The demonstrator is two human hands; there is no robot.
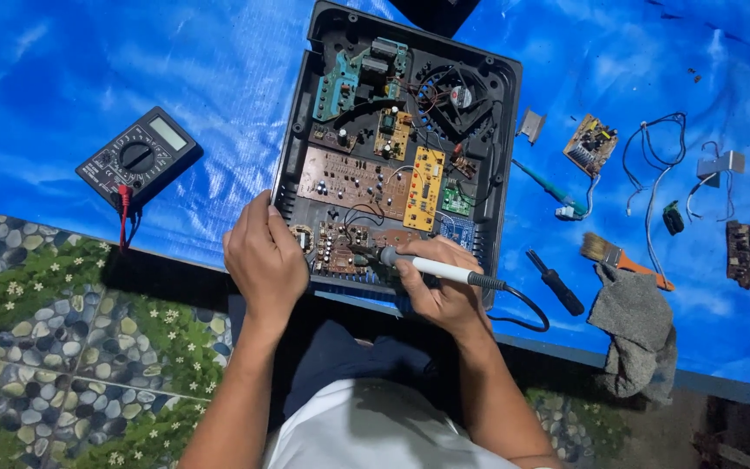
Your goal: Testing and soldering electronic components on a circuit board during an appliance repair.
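Soldering iron (431, 269) on a board (345, 247), lower centre of frame.
The right hand (444, 291) grips the iron, tip at the board inside an open black case (501, 156); the left hand (264, 260) rests curled on the case's near edge. Multimeter (139, 159) at upper left; brush (622, 258) at right.

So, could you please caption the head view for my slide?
Right hand holds a soldering iron to boards in an opened black case; left hand steadies its edge.
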